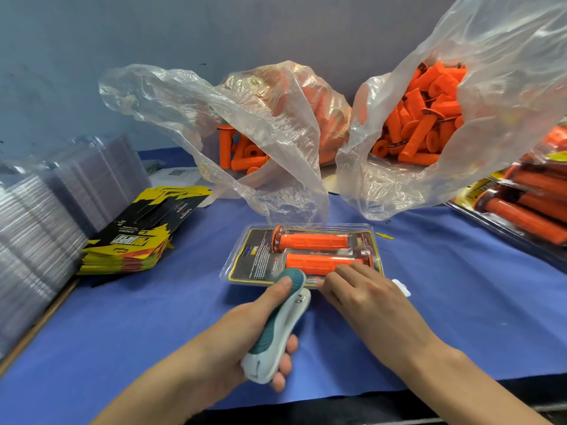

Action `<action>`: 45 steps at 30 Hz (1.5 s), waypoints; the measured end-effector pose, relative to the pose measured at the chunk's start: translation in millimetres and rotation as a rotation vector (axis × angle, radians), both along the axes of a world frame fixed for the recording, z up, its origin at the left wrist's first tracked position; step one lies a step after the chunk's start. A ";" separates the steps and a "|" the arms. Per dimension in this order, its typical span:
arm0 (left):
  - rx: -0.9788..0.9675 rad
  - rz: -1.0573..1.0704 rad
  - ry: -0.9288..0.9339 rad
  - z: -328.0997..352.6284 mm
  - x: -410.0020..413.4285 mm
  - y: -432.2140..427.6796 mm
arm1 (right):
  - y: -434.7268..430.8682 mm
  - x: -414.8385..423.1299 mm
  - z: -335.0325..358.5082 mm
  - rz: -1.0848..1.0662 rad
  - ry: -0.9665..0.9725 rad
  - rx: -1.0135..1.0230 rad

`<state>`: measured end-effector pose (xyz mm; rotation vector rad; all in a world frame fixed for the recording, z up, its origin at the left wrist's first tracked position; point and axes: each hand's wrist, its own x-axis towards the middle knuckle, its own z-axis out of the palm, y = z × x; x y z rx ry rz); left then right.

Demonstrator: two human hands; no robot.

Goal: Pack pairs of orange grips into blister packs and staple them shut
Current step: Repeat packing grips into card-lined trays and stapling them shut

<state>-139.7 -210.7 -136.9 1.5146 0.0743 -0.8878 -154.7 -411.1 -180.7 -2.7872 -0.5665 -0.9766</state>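
Lowest in the frame, my left hand (pixel 254 329) grips the stapler (pixel 276 329): fingers curl under its white body and my thumb lies along the teal top. Its nose points up the frame and sits over the near edge of the pack (pixel 245 259), at the frame's centre.

To the right of it, my right hand (pixel 362 291) rests on that same near edge. The fingers are spread loosely and press down on the plastic, holding nothing; my thumb is hidden.

The pack lies flat on the blue cloth (pixel 460 302), with two grips (pixel 313 240) in it side by side, running left to right, over a dark printed card.

Above the pack, two clear bags (pixel 260 118) stand open against the wall, both holding loose grips (pixel 414 133).

At middle left a stack of black-and-yellow cards (pixel 132 243) lies on the cloth. Clear shells (pixel 46 210) are stacked along the left edge beside them.

At the right edge lie finished packs (pixel 527 204), partly under the right bag.
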 end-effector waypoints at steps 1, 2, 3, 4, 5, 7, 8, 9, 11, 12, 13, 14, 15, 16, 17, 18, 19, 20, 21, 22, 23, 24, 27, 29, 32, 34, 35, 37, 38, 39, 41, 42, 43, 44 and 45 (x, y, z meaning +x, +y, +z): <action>-0.006 0.009 -0.007 -1.3 0.8 -3.4 | -0.2 -0.1 0.6 0.010 0.002 0.002; -0.010 0.014 -0.014 -2.5 1.7 -6.4 | -0.2 -0.3 0.9 0.021 0.008 0.003; -0.015 0.019 -0.019 -3.6 2.9 -9.0 | 0.1 -0.7 0.8 0.032 0.018 0.000; -0.026 0.021 -0.021 -4.8 4.7 -11.3 | 0.2 -1.0 0.6 0.043 0.028 -0.010; -0.042 0.023 -0.019 -5.4 6.2 -13.7 | -0.4 -1.4 0.4 0.055 0.035 -0.028; -0.074 0.029 -0.012 -5.9 9.1 -17.3 | -2.5 -1.1 0.8 0.080 0.043 -0.064; -0.084 0.031 -0.008 -6.7 10.4 -18.8 | -4.3 -0.9 1.1 0.091 0.047 -0.077; -0.087 0.028 -0.006 -7.3 11.3 -19.8 | -6.0 -0.9 1.2 0.100 0.052 -0.093; -0.083 0.022 -0.005 -8.5 11.5 -21.2 | -8.7 -1.3 0.6 0.109 0.055 -0.134; -0.081 0.018 -0.006 -9.4 11.0 -21.7 | -10.0 -1.7 -0.1 0.107 0.053 -0.151; -0.079 0.013 -0.007 -9.8 10.5 -22.2 | -11.1 -2.0 -0.9 0.102 0.043 -0.162; -0.075 0.009 -0.009 -10.4 10.1 -22.5 | -12.0 -1.9 -1.5 0.092 0.026 -0.169; -0.070 0.007 -0.011 -10.9 10.0 -22.7 | -13.5 -1.9 -2.0 0.072 -0.001 -0.177; -0.067 0.009 -0.014 -11.2 10.1 -22.8 | -15.0 -1.3 -2.4 0.042 -0.036 -0.185; -0.067 0.014 -0.014 -11.3 10.2 -22.7 | -16.2 -0.8 -2.4 0.007 -0.073 -0.193; -0.071 0.020 -0.012 -11.4 10.2 -22.7 | -17.5 -0.4 -2.6 -0.024 -0.106 -0.205; -0.076 0.027 -0.009 -11.3 10.2 -22.8 | -18.9 0.0 -2.8 -0.048 -0.128 -0.219; -0.081 0.033 -0.005 -11.4 10.0 -23.1 | -20.0 0.6 -3.5 -0.061 -0.139 -0.228; -0.088 0.037 0.003 -11.2 9.7 -23.1 | -21.1 0.6 -3.8 -0.065 -0.136 -0.233; -0.103 0.039 0.018 -10.8 9.3 -23.0 | -22.2 0.7 -4.0 -0.062 -0.129 -0.234; -0.129 0.036 0.040 -10.0 9.0 -22.8 | -22.9 0.9 -4.1 -0.056 -0.123 -0.234; -0.158 0.027 0.066 -8.9 8.8 -22.7 | -23.3 1.1 -4.0 -0.049 -0.120 -0.230; -0.212 0.007 0.113 -6.5 6.9 -24.8 | -21.0 -0.3 -4.2 -0.023 -0.126 -0.206; -0.214 0.027 0.102 -7.6 4.8 -28.0 | -17.4 -1.5 -5.0 -0.011 -0.120 -0.199; -0.191 0.055 0.064 -9.1 2.5 -31.8 | -15.5 -1.5 -4.9 0.002 -0.114 -0.199; -0.168 0.062 0.045 -9.3 2.1 -32.5 | -15.7 -1.3 -3.9 0.001 -0.115 -0.200; -0.160 0.066 0.036 -9.5 2.0 -32.7 | -15.2 -1.4 -3.9 0.002 -0.115 -0.201; -0.150 0.076 0.017 -10.0 1.3 -33.3 | -13.9 -1.8 -3.8 0.001 -0.126 -0.201; -0.147 0.084 0.007 -10.6 0.7 -33.5 | -13.6 -2.1 -4.2 -0.001 -0.135 -0.202; -0.147 0.092 0.000 -11.1 0.3 -33.7 | -12.9 -2.3 -4.6 -0.004 -0.143 -0.203; -0.152 0.107 -0.005 -12.2 -0.5 -34.0 | -10.5 -2.5 -5.5 -0.006 -0.149 -0.200; -0.149 0.110 -0.009 -12.8 -0.8 -34.6 | -9.1 -2.1 -6.1 -0.011 -0.150 -0.197; -0.143 0.110 -0.015 -13.3 -0.9 -35.1 | -7.3 -2.0 -6.3 -0.024 -0.148 -0.193; -0.136 0.109 -0.022 -14.1 -1.1 -35.9 | -5.8 -1.5 -6.6 -0.047 -0.149 -0.188; -0.128 0.105 -0.029 -14.8 -1.0 -36.5 | -4.8 -1.5 -6.5 -0.069 -0.143 -0.177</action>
